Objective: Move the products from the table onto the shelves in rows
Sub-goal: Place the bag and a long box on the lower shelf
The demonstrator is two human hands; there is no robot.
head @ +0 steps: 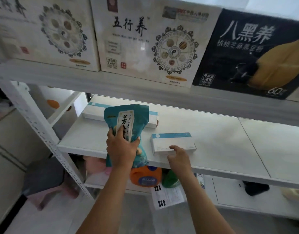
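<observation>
On the top shelf (61, 75), from the left, stand two white boxes (44, 31) with round patterns and one dark box (250, 53), three in all, fronts outward in a row. Below, on the middle shelf (221, 146), a long white box (94, 114) lies at the back left, probably starting the back row. Before it the left hand (121, 149) grips a teal pouch (126, 125) round its lower half, fingers curled about it; the pouch is upright at the shelf's front edge, its bottom hanging below the board, so it seems on its way in. Just to the right, the right hand (178, 154) has relaxed, spread fingers touching the near edge of a smaller white box (172, 143), perhaps squaring it up. That makes two flat boxes and one pouch there. Underneath show one orange bottle (145, 176) and one green bottle (170, 179).
</observation>
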